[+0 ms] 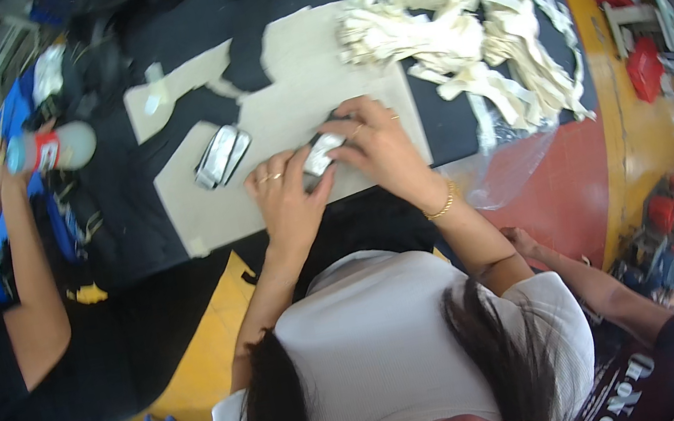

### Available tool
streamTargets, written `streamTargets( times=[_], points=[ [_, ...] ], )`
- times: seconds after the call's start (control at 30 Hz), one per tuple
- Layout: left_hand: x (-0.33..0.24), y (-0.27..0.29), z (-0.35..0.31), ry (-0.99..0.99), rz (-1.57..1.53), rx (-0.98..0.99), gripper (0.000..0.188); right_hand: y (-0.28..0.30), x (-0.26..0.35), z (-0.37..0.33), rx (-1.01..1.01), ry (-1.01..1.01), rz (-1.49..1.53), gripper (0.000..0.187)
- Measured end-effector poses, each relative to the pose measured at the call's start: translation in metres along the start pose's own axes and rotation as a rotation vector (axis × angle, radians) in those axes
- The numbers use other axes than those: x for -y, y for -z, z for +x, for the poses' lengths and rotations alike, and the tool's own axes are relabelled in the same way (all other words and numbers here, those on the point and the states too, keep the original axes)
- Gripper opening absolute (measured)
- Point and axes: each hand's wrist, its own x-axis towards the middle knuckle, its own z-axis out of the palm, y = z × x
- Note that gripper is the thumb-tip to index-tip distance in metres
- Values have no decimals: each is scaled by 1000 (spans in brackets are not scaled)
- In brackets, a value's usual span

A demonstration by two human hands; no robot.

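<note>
Both of my hands meet over a small silver-and-black bundle (322, 155), whose exact kind I cannot make out. My left hand (287, 190) grips its near left end between thumb and fingers. At its far right end, my right hand (374, 139) has bent fingers closed on it. A second bundle of silver-and-black pieces (222, 156) lies to the left of my hands on beige card (210, 206). The card spreads under both bundles on the dark tabletop.
Cream fabric strips (432, 31) lie heaped at the far right, by a clear plastic bag (514, 166). A pale bottle with a red label (60, 148) is at left, near a co-worker's arm (29, 256). Another person's arm (589, 283) reaches in at right.
</note>
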Motion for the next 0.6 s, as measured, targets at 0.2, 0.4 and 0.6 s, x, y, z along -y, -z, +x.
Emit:
streamTargets(
  times=[0.2, 0.4, 0.6],
  points=[
    [2, 2, -2, -70, 75, -36, 39, -2, -1, -1, 12, 130, -144, 36],
    [3, 3, -1, -88, 15, -6, 36, 0, -2, 2, 72, 159, -59, 28],
    [3, 0, -1, 10, -12, 48, 44, 14, -5, 6, -69, 176, 308, 14]
  ],
)
